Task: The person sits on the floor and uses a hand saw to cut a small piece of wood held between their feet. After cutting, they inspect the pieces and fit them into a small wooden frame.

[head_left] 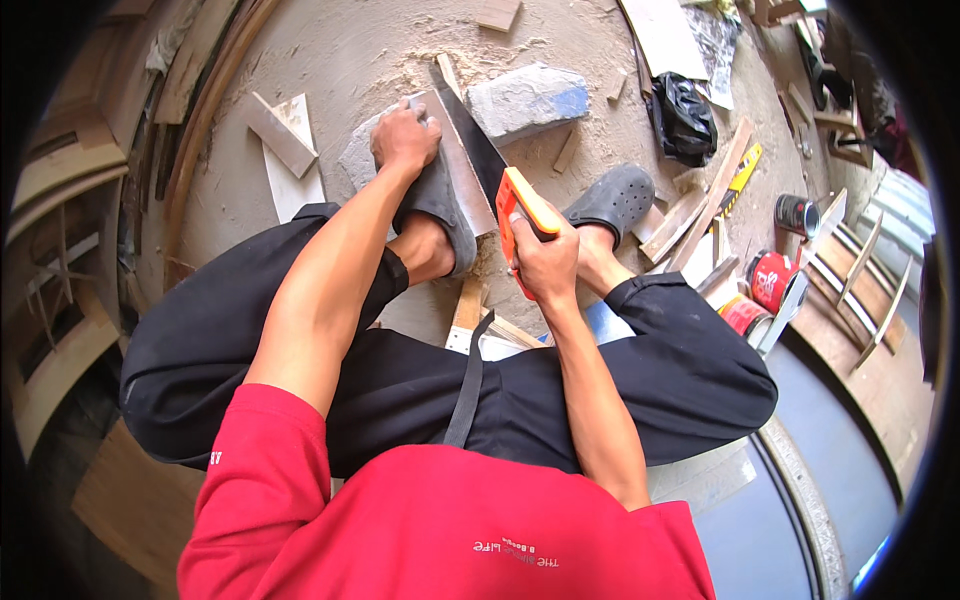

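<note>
My right hand (pixel 545 258) is wrapped round the orange handle of a handsaw (pixel 478 145). Its dark blade points away from me and lies along the right edge of a narrow wooden board (pixel 462 170). Near the board's far end, my left hand (pixel 405 138) presses down with bent fingers; some fingertips are hidden. A grey clog (pixel 440 225) on my left foot rests against the board's left side. Under the far part of the board is a rough stone block (pixel 365 145), partly covered by my hand and foot. Another grey block (pixel 527 100) with a blue patch sits right of the blade.
My right foot wears a matching clog (pixel 612 203). Wood offcuts (pixel 280 135) and sawdust lie on the floor. To the right are a black plastic bag (pixel 683 118), wooden strips (pixel 715 195), a yellow-handled tool (pixel 742 175) and several cans (pixel 770 280). Wooden frames (pixel 65 190) stand at left.
</note>
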Demonstrator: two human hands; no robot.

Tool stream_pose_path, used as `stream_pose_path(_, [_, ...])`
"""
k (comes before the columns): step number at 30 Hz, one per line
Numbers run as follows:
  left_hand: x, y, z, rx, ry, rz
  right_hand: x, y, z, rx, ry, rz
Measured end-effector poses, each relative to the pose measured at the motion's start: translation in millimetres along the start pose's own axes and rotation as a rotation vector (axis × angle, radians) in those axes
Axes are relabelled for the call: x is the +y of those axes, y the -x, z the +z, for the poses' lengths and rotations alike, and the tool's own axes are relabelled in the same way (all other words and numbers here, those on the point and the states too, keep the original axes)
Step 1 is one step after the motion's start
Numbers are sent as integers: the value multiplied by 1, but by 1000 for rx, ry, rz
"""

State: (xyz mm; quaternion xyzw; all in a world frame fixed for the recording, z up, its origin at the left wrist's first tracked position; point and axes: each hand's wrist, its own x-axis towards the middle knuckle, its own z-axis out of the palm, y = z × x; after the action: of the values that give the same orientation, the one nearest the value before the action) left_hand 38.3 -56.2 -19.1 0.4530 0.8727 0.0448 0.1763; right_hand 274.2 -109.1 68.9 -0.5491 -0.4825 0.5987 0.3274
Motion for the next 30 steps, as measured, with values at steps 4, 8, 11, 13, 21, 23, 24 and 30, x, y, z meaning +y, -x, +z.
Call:
stream_pose_path(4, [8, 1, -14, -69, -3, -7, 17, -12, 9, 4, -14, 7])
stream_pose_path(8, [6, 3, -12, -62, 11, -7, 27, -13, 14, -10, -12, 58])
stream_pose_path(11, [2, 0, -5, -20, 19, 5, 29, -4, 8, -16, 12, 71])
stream_pose_path(13, [2, -2, -3, -9, 51, -2, 28, 7, -1, -30, 90, 45])
stream_pose_path(21, [-1, -3, 9, 135, 52, 58, 13, 3, -3, -74, 109, 78])
stream_pose_path(23, [-3, -4, 15, 167, 76, 60, 4, -7, 1, -81, 109, 92])
stream_pose_path(24, [-4, -5, 17, 157, 80, 56, -1, -8, 2, -84, 117, 100])
stream_pose_path(30, [2, -4, 13, 113, 57, 30, 9, 4, -4, -113, 250, -61])
